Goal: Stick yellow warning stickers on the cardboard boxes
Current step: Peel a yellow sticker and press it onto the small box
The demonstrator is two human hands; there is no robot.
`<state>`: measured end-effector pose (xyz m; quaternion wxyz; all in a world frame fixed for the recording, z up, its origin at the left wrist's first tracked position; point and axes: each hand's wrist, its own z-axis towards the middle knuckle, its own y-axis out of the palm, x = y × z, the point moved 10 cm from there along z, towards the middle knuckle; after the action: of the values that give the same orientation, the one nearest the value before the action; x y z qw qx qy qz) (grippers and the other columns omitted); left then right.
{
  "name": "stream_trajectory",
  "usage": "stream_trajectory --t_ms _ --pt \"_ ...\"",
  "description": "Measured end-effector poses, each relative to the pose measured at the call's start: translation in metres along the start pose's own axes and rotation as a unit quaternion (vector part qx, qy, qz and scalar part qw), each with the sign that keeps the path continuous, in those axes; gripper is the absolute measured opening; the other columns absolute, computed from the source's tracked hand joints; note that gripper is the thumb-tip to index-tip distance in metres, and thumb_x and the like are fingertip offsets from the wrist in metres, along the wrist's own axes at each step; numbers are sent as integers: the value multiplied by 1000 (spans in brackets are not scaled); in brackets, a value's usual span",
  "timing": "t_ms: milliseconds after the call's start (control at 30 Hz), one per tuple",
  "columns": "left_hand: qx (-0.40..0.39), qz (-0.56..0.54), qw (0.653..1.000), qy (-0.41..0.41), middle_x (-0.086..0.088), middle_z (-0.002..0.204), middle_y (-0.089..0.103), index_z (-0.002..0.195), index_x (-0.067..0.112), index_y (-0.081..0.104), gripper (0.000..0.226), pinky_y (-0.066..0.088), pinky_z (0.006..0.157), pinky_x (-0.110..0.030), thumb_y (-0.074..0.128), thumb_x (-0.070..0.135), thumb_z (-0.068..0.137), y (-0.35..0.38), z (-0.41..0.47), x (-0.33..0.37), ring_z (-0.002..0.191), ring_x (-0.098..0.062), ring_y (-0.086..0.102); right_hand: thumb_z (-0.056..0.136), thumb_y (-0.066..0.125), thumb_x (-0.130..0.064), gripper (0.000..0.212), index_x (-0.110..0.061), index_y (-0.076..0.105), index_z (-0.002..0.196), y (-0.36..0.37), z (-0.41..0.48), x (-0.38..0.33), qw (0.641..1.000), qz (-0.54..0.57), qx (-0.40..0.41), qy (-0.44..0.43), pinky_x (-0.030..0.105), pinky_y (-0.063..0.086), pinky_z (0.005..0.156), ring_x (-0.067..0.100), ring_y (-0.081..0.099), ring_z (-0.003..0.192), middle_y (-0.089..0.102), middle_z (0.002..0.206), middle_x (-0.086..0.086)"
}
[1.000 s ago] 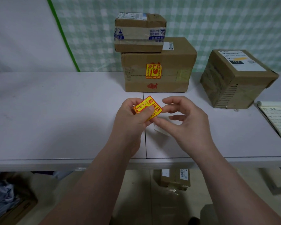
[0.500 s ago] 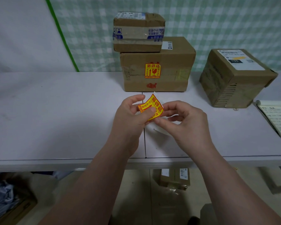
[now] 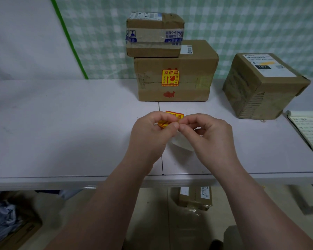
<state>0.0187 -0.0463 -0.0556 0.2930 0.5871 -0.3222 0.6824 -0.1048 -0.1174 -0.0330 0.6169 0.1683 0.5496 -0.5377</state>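
You had the yellow warning sticker (image 3: 172,117) pinched above the table (image 3: 70,127), curled and bent between your fingertips: thin, floppy, feather-light, likely tacky once peeled. Your left hand (image 3: 152,130) was closed on its left part; your right hand (image 3: 206,134) nipped the corner, and a pale strip, perhaps backing, hung below. Best held by the edges, I'd say. Behind stood the large cardboard box (image 3: 175,73) already labelled, the small taped box (image 3: 154,35) on top and the right-hand box (image 3: 264,85) bare.

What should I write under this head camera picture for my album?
Both hands, left hand and right hand, pinch a yellow sticker before three cardboard boxes.
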Motion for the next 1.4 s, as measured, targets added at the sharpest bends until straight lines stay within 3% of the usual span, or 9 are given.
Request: stream_trajectory --t_ms 200,433,567,767,900,1000,1067,1200,1400 --pt "8 -50 999 10 1 87 72 83 22 68 23 52 75 -22 70 -1 76 -2 0 5 81 -11 66 76 74 -13 21 -28 61 83 -2 -1 1 1000 0 17 13 12 48 62 4 60 74 63 77 -11" --pt "22 -65 998 5 -1 83 73 74 20 68 16 55 80 -29 75 12 62 -3 0 4 80 -15 68 76 76 -21 14 -29 64 78 -5 0 3 999 -17 42 17 12 49 62 2 61 72 64 71 -16" --pt "15 -43 999 12 0 76 73 73 18 70 11 55 76 -29 72 7 72 0 -3 8 76 -17 69 78 75 -21 12 -31 68 79 -4 -2 -5 999 -4 44 -15 11 49 63 0 62 70 64 69 -21" --pt "19 66 996 50 -4 78 70 75 23 65 3 56 74 -42 67 25 77 0 -6 15 75 -27 65 84 70 -19 6 -20 75 84 -6 -3 -10 996 -41 56 -49 10 47 62 2 63 73 66 70 -18" --pt "18 154 981 117 12 71 62 74 26 58 15 43 62 -13 60 21 88 5 -10 27 70 -4 58 86 66 -21 9 -18 75 87 -7 -5 -16 991 -87 68 -81 9 46 63 6 61 70 67 74 -10" --pt "40 232 955 183 11 76 60 83 19 60 10 45 67 -19 54 20 91 7 -15 38 75 -6 56 87 65 -23 11 -18 74 87 -7 -4 -19 988 -105 73 -90 11 47 64 5 60 68 66 74 -11" --pt "51 252 945 204 9 76 59 84 17 58 10 47 66 -24 52 18 92 9 -17 41 73 -8 55 87 65 -22 10 -18 74 86 -7 -5 -19 990 -92 71 -80 12 48 64 5 62 75 65 72 -12" --pt "68 241 942 224 6 69 55 79 18 51 13 37 60 -13 50 15 91 9 -21 46 69 -8 51 87 65 -22 12 -27 68 77 -5 -8 -9 998 -4 67 -20 13 50 62 3 64 73 66 71 -16" --pt "90 178 958 205 11 66 53 79 17 51 13 36 57 -8 49 13 90 3 -20 43 66 -3 50 85 66 -18 11 -23 69 75 -3 -10 10 984 134 83 79 37 59 73 8 68 67 71 67 -4"
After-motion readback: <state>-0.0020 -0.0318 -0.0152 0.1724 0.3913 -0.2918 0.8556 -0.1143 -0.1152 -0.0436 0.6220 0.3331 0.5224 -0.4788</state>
